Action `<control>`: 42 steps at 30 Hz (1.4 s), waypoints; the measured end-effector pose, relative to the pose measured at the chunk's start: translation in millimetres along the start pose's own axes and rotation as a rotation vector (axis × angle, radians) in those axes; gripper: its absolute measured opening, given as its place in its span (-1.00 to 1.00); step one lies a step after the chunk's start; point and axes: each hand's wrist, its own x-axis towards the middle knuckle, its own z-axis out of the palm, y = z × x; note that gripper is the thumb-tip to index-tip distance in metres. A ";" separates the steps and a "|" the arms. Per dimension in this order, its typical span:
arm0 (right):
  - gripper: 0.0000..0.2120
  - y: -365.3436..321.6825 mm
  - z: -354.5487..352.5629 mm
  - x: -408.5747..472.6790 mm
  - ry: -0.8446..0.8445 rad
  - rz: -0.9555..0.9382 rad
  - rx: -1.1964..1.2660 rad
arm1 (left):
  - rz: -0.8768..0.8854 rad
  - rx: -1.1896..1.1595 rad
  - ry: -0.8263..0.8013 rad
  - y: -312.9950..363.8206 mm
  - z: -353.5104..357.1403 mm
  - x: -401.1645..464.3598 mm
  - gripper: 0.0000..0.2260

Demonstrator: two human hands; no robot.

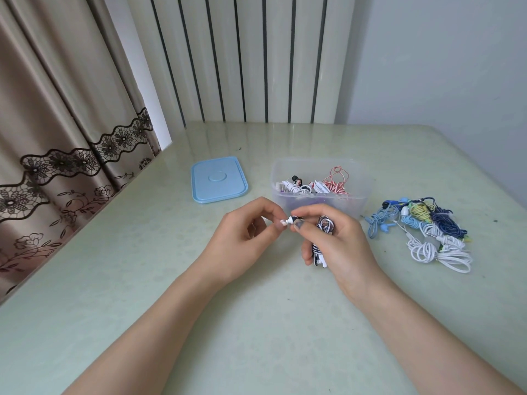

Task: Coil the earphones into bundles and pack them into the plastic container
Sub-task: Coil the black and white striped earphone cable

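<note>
My right hand [339, 240] grips a coiled bundle of black-and-white earphones [323, 232], the loops sticking out above and below its fingers. My left hand [248, 235] pinches the white earbud end [285, 222] of that cable, right beside my right thumb. Just behind both hands stands the clear plastic container [319, 199], holding several coiled earphones, among them a red-and-white set [338, 182]. A pile of loose earphones [422, 232] in light blue, yellow, dark blue and white lies to the right of the container.
The light blue lid [218, 179] lies flat on the pale green table [256, 323], left of the container. A curtain hangs along the table's left edge. A ribbed panel and a wall stand behind.
</note>
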 end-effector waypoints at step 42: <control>-0.93 -0.4 -7.1 1.3 -0.100 0.028 0.072 | 0.017 -0.117 -0.049 6.2 -6.5 -0.8 -0.96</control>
